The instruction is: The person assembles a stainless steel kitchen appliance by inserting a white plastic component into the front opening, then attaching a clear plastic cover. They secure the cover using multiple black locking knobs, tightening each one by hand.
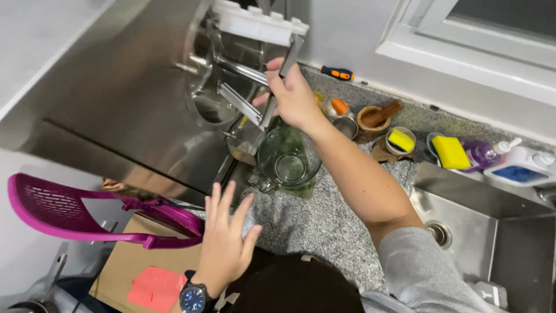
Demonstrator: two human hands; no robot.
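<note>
- Head view: the right hand (pixel 294 95) is clamped on a long metal utensil handle (pixel 278 87) in the hanging rack (pixel 260 23), directly above the glass jug (pixel 288 156) on the granite table (pixel 324 220).
- A slip could drop the utensil onto the jug and crack it.
- The left hand (pixel 223 243) hovers with fingers spread, holding nothing, just beside the magenta strainer (pixel 87 211); a careless brush could knock it down.

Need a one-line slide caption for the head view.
Right hand grips a metal utensil handle on a wall rack above a clear glass jug; left hand hovers open beside a magenta slotted scoop.
</note>
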